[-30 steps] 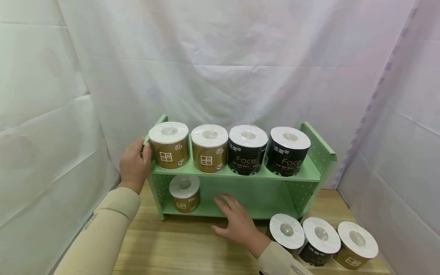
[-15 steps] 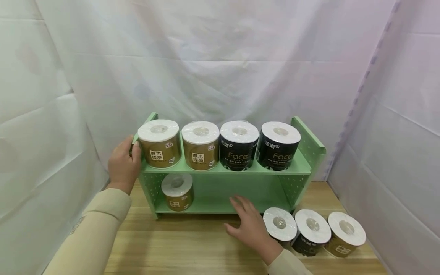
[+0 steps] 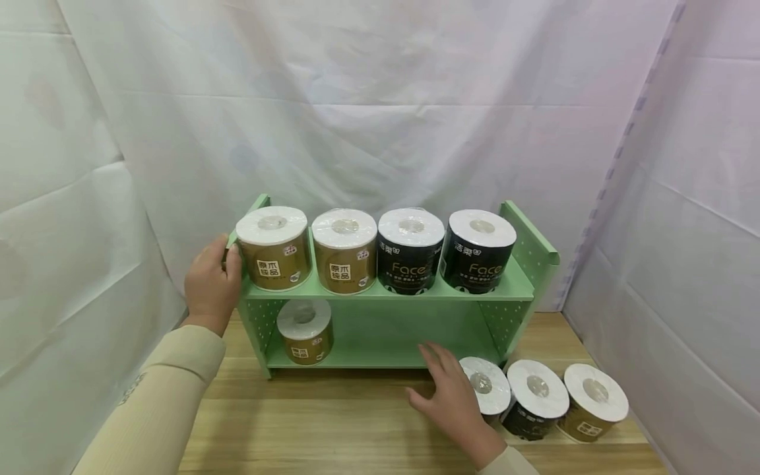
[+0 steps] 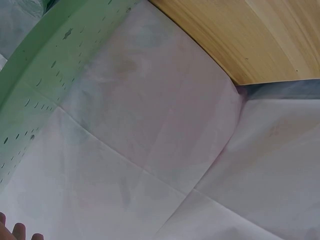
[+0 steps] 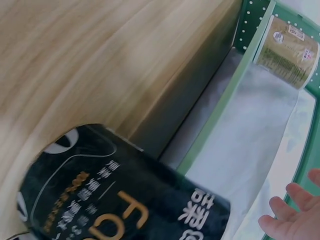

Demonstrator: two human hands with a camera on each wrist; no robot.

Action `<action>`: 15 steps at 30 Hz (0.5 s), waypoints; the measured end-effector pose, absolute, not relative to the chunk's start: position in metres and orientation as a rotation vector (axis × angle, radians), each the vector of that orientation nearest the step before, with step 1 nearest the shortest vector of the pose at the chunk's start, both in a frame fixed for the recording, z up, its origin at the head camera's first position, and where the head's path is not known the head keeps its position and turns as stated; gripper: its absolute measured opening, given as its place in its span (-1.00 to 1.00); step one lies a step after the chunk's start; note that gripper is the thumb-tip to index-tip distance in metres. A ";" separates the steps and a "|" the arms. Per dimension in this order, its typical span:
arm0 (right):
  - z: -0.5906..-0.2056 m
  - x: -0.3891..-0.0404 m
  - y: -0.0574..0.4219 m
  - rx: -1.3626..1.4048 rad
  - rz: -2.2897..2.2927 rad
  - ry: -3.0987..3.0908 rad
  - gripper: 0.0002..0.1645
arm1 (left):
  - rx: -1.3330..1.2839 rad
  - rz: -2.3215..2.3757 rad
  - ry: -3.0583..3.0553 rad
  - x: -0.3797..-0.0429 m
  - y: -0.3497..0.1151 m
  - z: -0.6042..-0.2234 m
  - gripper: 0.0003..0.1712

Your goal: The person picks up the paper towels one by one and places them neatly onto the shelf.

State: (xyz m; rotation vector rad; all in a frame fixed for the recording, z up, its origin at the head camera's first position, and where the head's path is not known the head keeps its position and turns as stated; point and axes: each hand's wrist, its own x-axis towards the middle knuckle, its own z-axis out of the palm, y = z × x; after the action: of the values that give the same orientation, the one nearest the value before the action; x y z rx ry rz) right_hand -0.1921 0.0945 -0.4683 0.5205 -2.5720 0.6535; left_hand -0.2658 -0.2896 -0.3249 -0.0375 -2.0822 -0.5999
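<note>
My left hand (image 3: 210, 284) holds the left side panel of a green two-tier shelf (image 3: 380, 333), its thumb at the front edge. In the left wrist view, a few fingertips (image 4: 19, 231) show beside the green panel. My right hand (image 3: 454, 399) is spread with nothing in it, in front of the lower tier. It partly covers a toilet roll (image 3: 489, 382) on the table, whose black "Face" wrapper (image 5: 115, 185) shows in the right wrist view. Beside that stand another black-wrapped roll (image 3: 537, 396) and a gold-wrapped roll (image 3: 594, 402).
Two gold rolls (image 3: 343, 254) and two black rolls (image 3: 410, 254) stand in a row on the upper tier. One gold roll (image 3: 305, 333) sits at the left of the lower tier. The shelf stands on a wooden table (image 3: 309, 422), with white cloth (image 3: 380, 99) behind and at both sides.
My right hand has moved right, from before the middle of the lower tier to the nearest black roll. The left hand stays at the panel; the view has shifted slightly.
</note>
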 end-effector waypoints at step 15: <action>-0.472 -0.181 0.114 0.401 0.655 -2.518 -0.03 | -0.037 -0.613 -2.089 -0.265 -0.290 -0.326 -0.66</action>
State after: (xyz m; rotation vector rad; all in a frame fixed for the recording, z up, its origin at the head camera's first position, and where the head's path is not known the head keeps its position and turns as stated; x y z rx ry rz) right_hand -0.1808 0.1140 -0.4715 0.4006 -2.5179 0.6548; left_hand -0.2647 -0.2901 -0.3257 -0.0365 -2.0895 -0.6128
